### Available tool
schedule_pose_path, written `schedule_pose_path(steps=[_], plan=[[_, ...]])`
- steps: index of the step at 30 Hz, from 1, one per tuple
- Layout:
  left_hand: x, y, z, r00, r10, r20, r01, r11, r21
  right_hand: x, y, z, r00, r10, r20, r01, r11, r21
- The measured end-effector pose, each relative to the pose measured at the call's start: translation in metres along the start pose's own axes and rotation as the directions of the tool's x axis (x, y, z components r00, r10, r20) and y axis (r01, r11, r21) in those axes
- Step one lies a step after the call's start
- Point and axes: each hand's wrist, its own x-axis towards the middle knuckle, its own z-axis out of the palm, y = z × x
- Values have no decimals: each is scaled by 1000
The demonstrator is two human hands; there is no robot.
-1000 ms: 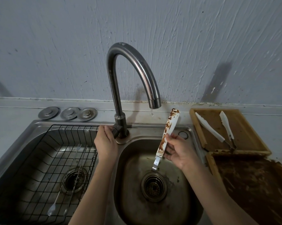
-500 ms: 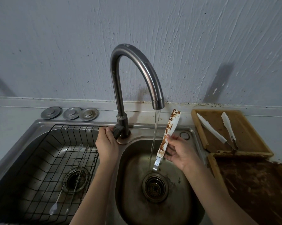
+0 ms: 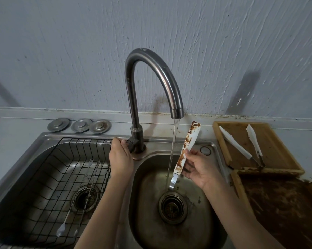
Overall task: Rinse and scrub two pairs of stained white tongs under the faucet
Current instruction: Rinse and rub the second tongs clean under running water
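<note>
**Water on, stained tongs just beside the stream**

Left hand has fingers curled round the dark faucet knob at the base of the curved steel faucet, frame centre. Right hand pinches the brown-stained white tongs w/ thumb & fingertips, tips up, just right of the thin stream, not yet in it.

Best bet: tilt the stained face into the flow, grip low on the metal end, then rub top down.

Right steel basin: drain strainer only. Left basin's black wire rack: thin steel utensils. Wooden tray, right of frame: second white tongs, spread open.
</note>
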Motion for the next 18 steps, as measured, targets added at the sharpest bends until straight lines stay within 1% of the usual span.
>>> schedule_pose_path(steps=[18], plan=[[2, 2, -2, 1000, -12, 17, 11, 999, 44, -2, -2, 5, 1000, -6, 3, 6, 1000, -6]])
